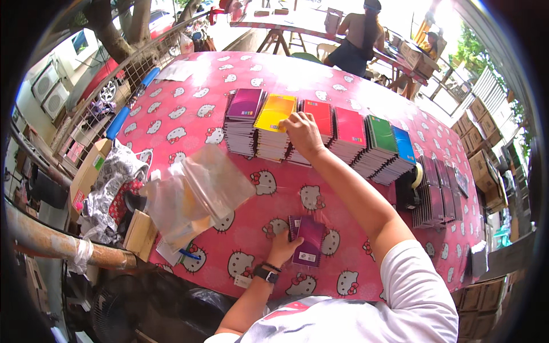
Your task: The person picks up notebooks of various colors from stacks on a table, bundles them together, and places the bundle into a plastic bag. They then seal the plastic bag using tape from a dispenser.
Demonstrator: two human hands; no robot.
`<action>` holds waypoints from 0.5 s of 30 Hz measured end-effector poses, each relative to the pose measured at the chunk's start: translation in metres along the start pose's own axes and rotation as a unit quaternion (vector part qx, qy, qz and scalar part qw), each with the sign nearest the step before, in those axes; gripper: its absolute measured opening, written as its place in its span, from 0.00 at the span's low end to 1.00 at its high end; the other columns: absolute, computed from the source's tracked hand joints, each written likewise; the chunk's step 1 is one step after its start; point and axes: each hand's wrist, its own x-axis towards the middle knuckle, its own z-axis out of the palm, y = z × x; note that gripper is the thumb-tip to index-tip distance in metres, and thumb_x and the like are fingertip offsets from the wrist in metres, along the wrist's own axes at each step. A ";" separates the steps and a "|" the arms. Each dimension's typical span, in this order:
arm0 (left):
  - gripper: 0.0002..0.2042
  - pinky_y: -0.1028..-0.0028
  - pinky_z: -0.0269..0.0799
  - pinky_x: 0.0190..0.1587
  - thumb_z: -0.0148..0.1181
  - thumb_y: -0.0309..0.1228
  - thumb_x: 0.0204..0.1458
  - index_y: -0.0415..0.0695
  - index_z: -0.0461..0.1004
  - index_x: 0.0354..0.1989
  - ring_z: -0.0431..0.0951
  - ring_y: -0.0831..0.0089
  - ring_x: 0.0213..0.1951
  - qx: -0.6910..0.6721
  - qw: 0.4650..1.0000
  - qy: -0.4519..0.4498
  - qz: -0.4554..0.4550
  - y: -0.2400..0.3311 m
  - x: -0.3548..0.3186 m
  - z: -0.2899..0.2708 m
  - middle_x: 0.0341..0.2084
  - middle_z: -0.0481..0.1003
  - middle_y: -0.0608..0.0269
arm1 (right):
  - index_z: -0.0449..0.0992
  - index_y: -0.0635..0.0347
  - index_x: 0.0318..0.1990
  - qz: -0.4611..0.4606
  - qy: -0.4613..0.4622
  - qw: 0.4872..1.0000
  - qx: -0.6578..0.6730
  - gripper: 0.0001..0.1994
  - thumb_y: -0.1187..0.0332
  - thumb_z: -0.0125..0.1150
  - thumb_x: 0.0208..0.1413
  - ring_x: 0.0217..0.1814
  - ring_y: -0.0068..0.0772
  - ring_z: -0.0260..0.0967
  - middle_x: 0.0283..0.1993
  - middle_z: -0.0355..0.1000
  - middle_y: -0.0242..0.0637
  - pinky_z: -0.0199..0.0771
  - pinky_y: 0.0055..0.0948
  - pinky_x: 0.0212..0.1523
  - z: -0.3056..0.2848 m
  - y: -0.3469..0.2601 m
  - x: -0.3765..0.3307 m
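My left hand (282, 249), with a dark watch on its wrist, grips the left edge of a purple spiral notebook (309, 243) lying near the table's front edge. The thumb rests on its cover. Farther off, my right hand (304, 136) reaches to a stack of yellow spiral notebooks (275, 113). Its bent fingers pinch the near right corner of the top yellow notebook. Alongside in a row stand stacks of purple notebooks (246, 106), red notebooks (318, 113), pink notebooks (349, 127), green notebooks (381, 135) and blue notebooks (404, 146). My right hand partly hides the red stack.
Clear plastic bags (200, 191) lie at left beside a blue pen (190, 254). A tape dispenser (408, 188) and dark purple notebook stacks (437, 194) stand at right. A pink patterned cloth (311, 197) covers the table. Behind it, a person (361, 40) is near another table.
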 end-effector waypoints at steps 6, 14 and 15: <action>0.20 0.63 0.69 0.40 0.62 0.39 0.44 0.37 0.71 0.39 0.76 0.53 0.38 0.059 0.998 -0.011 -0.023 0.005 0.000 -0.005 0.32 0.76 0.47 | 0.73 0.53 0.33 0.012 0.053 0.998 -0.011 0.06 0.71 0.56 0.45 0.46 0.36 0.66 0.38 0.70 0.34 0.60 0.37 0.47 0.005 -0.005 -0.002; 0.19 0.68 0.69 0.42 0.61 0.42 0.46 0.39 0.71 0.41 0.76 0.61 0.38 0.002 1.000 -0.023 -0.018 0.009 0.001 -0.001 0.34 0.76 0.52 | 0.71 0.55 0.31 -0.037 0.080 0.994 0.070 0.05 0.71 0.59 0.45 0.42 0.36 0.67 0.36 0.71 0.33 0.62 0.36 0.45 -0.012 -0.005 -0.005; 0.19 0.68 0.69 0.42 0.60 0.42 0.46 0.39 0.71 0.41 0.76 0.61 0.39 -0.001 0.999 -0.029 -0.022 0.014 0.001 0.000 0.34 0.76 0.53 | 0.71 0.56 0.31 -0.043 0.108 0.988 0.102 0.05 0.72 0.59 0.46 0.40 0.37 0.68 0.36 0.71 0.34 0.64 0.36 0.43 -0.016 -0.002 -0.007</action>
